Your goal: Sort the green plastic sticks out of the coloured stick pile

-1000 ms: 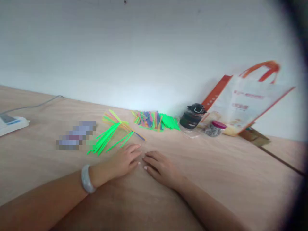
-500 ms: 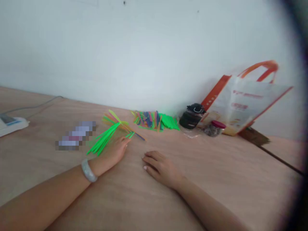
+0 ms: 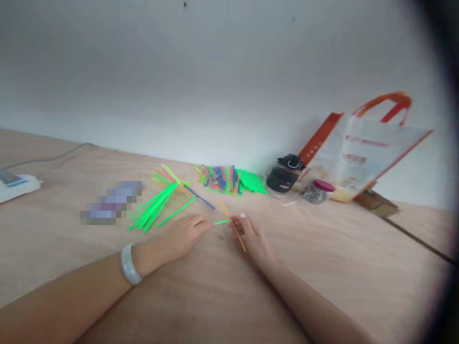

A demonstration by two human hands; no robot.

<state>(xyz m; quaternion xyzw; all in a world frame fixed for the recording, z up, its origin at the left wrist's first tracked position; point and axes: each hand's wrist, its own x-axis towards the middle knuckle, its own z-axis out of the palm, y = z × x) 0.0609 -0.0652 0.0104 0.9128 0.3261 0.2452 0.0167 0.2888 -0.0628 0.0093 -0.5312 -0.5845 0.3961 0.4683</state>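
My left hand (image 3: 186, 234) pinches a thin green stick (image 3: 221, 221) that runs toward my right hand (image 3: 253, 239). The fingers of my right hand close on a narrow orange propeller blade (image 3: 241, 241), which slants across the end of the green stick. Whether the two are joined is too small to tell. Left of the hands lies a pile of hand-spun propeller toys with green sticks (image 3: 158, 205) and coloured blades (image 3: 163, 176). A blue propeller (image 3: 204, 201) with its own green stick rests at that pile's right side.
Along the wall lie a heap of coloured blades (image 3: 218, 177) and a bundle of green sticks (image 3: 253, 181). Further right stand a black bottle (image 3: 283, 179), a red-lidded jar (image 3: 319, 192) and a white-and-orange bag (image 3: 380, 148). A blurred-out object (image 3: 113, 203) and a white device (image 3: 19, 186) are left.
My left hand has moved right, away from the pile, with a green stick. My right hand, earlier resting on the table without a visible object, now grips the orange propeller blade.
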